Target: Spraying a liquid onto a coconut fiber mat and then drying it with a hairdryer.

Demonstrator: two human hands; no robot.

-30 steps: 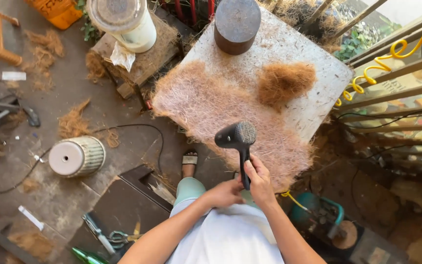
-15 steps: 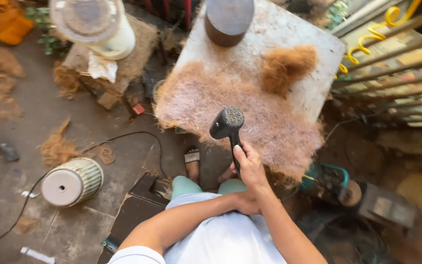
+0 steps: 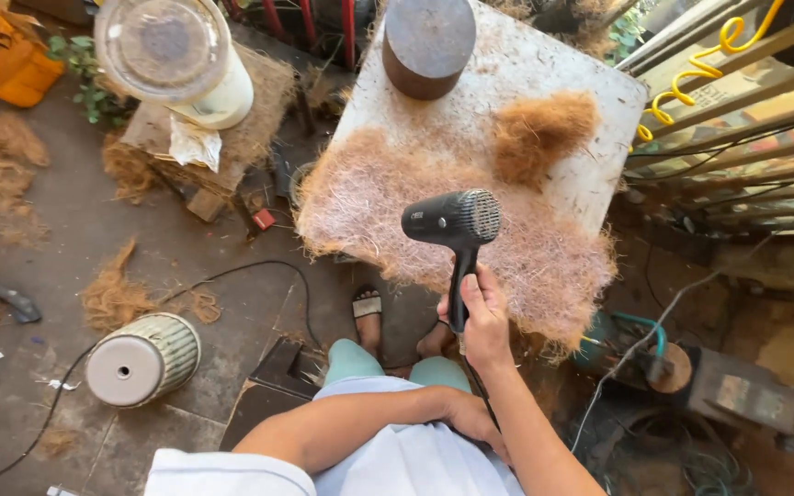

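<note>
Head view. The right hand is clamped round the handle of a black hair dryer, held above a mat of pale coconut fibre spread on a white table. The dryer looks light, rigid and smooth; its handle is the natural grip. The left hand rests against the white shirt, holding nothing visible. The fibre appears soft, loose and easily scattered.

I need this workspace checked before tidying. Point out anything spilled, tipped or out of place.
Loose fibre tufts lie scattered across the floor, off the table. A ribbed pot lies tipped on its side. The fibre mat overhangs the table's near edge. The right hand holds a hair dryer above the mat; the left hand rests at the waist.
</note>
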